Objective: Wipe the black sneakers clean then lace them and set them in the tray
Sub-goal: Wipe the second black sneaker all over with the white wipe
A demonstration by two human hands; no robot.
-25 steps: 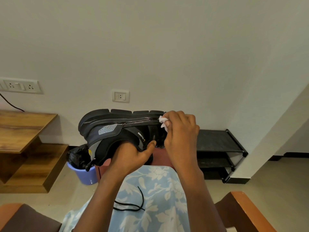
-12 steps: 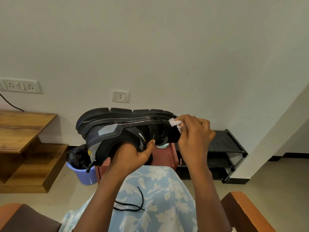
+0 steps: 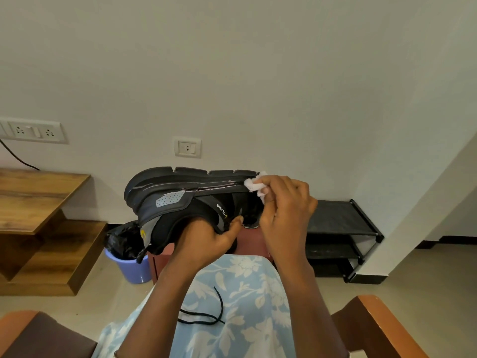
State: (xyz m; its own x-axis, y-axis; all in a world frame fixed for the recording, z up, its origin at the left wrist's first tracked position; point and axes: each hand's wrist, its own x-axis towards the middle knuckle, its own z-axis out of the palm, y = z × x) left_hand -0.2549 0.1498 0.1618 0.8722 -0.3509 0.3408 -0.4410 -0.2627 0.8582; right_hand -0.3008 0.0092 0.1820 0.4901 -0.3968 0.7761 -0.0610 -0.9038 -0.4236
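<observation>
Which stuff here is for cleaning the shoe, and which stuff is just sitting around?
For the job:
black sneaker
white wipe
loose black shoelace
left hand
right hand

Just sitting around:
purple plastic bin
black shoe rack
wooden table

The black sneaker is held up in the air, turned upside down, its chunky lugged sole on top and heel to the left. A grey perforated patch sits on its side, with small white lettering nearby. Its eyelets look unlaced. A white wipe presses against the toe-end sole edge. A loose black lace lies curled on the lap.
</observation>
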